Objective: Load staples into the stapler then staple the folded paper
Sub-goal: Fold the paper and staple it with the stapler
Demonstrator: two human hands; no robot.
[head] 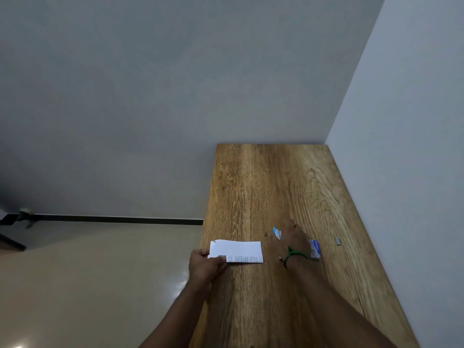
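The left hand point(206, 264) is pinching the white, print-lined folded paper point(237, 251) at its 9 o'clock end, flat on the table point(263, 184). At the paper's 3 o'clock, the right hand point(292, 241) is covering the blue stapler point(276, 232); its finger state cannot be told. The staple box point(315, 248) is lying at the hand's 3 o'clock.

bare room, wooden table point(263, 187), plain walls point(125, 96)

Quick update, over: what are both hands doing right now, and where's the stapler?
Left hand pinching folded paper at table edge. Right hand over blue stapler, grip unclear. Staple box and loose staple strip beside. Nothing blocking.
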